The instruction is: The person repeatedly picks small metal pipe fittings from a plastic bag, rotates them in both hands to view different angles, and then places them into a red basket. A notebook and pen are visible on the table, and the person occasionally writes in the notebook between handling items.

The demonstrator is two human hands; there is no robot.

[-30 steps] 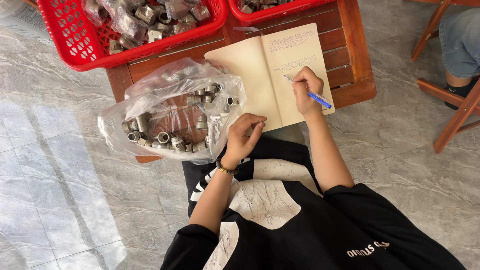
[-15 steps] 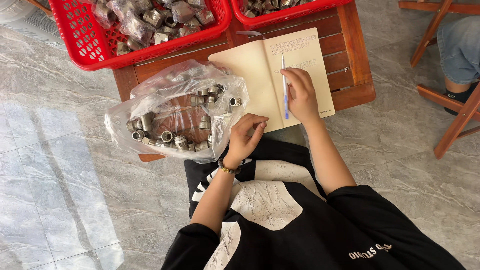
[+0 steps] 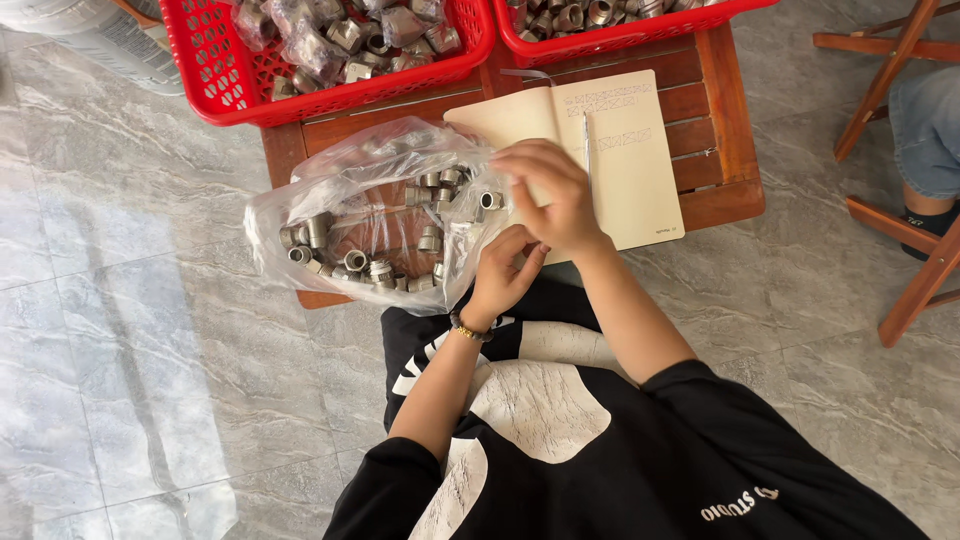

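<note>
A: What changed? Quick.

B: Pen is out of the right hand now. A second ago that hand was writing with it; now the pen lies along the notebook gutter and the hand has come across to the mouth of the clear plastic bag.

A: Right fingers?

B: Curled loosely, slightly apart, over the bag's edge. Can't tell if they pinch the plastic or a fitting.

A: Left hand?

B: Left hand sits just below the right, fingers bent together at the bag's rim, touching the plastic. Same spot as before, roughly.

A: Where are the parts?

B: Metal pipe fittings are in the bag on the wooden table, one near the right fingertips. More bagged fittings in the red basket behind; a second red basket beside it.

A: So?

B: Writing looks paused; both hands are on the bag.
</note>
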